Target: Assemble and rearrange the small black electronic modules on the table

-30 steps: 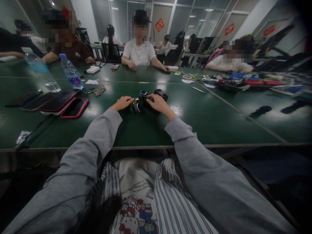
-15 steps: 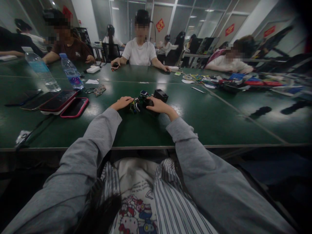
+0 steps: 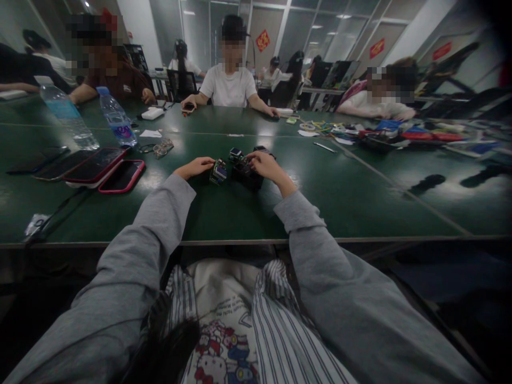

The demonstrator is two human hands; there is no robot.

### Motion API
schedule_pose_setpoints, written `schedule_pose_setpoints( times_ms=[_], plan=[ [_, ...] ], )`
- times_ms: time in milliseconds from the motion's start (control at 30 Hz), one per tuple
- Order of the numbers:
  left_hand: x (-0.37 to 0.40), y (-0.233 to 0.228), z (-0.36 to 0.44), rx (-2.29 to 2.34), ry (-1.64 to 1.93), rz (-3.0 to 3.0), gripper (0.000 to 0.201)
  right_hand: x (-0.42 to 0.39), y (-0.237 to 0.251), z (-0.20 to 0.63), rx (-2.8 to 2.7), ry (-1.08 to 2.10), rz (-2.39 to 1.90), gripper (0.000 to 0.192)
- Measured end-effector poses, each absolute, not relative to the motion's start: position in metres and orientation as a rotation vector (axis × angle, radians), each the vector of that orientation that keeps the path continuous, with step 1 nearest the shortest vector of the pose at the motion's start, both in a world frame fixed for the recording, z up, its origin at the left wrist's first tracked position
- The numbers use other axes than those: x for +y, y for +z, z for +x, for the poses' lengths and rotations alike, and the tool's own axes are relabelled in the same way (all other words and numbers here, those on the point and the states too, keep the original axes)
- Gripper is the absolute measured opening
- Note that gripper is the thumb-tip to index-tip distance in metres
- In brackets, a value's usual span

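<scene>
My left hand (image 3: 196, 167) is closed at the fingertips on the edge of a small green circuit board module (image 3: 218, 172), whose dark, bluish flat face is tilted toward me. My right hand (image 3: 266, 164) is over a small black box (image 3: 248, 177) on the table, with thumb and fingers drawn together at its top. Whatever lies between those fingertips is too small to make out. Between the hands, just behind the black box, sits another little dark module (image 3: 236, 154) with a pale top. A second black block (image 3: 260, 149) is partly hidden behind my right hand.
The green table (image 3: 340, 197) has phones (image 3: 122, 176) and two water bottles (image 3: 119, 120) on the left. Thin cables (image 3: 162, 148) lie beyond them. A white pen (image 3: 325, 147) and a cable heap (image 3: 332, 129) are on the right. Several people sit around.
The circuit board module has turned in my left hand and shows its flat face. My right hand has lifted and drawn its fingers together, uncovering more of the black box.
</scene>
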State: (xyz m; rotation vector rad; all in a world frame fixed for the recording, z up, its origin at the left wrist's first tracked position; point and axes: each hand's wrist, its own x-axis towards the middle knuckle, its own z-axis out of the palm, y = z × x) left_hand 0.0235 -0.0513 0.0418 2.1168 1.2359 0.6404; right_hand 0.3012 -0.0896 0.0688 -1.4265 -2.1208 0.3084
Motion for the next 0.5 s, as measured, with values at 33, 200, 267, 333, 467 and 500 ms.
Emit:
schedule_pose_setpoints(
  times_ms=[33,200,267,333,467,500],
  plan=[
    [-0.048,0.039,0.022,1.221,0.643,2.100,0.045,-0.089,0.069,0.302,-2.076,0.290,-1.445,0.038],
    [-0.043,0.033,0.016,1.209,0.627,2.063,0.038,-0.097,0.069,0.299,-2.165,0.399,-1.423,0.041],
    [-0.043,0.033,0.015,1.216,0.624,2.057,0.038,-0.102,0.070,0.296,-2.248,0.463,-1.385,0.049],
    [-0.042,0.032,0.014,1.214,0.623,2.050,0.039,-0.105,0.070,0.295,-2.296,0.491,-1.369,0.054],
    [-0.040,0.031,0.014,1.248,0.623,2.040,0.039,-0.106,0.068,0.295,-2.346,0.518,-1.368,0.066],
    [-0.040,0.030,0.014,1.252,0.629,2.034,0.039,-0.105,0.067,0.295,-2.355,0.517,-1.355,0.067]
  ],
)
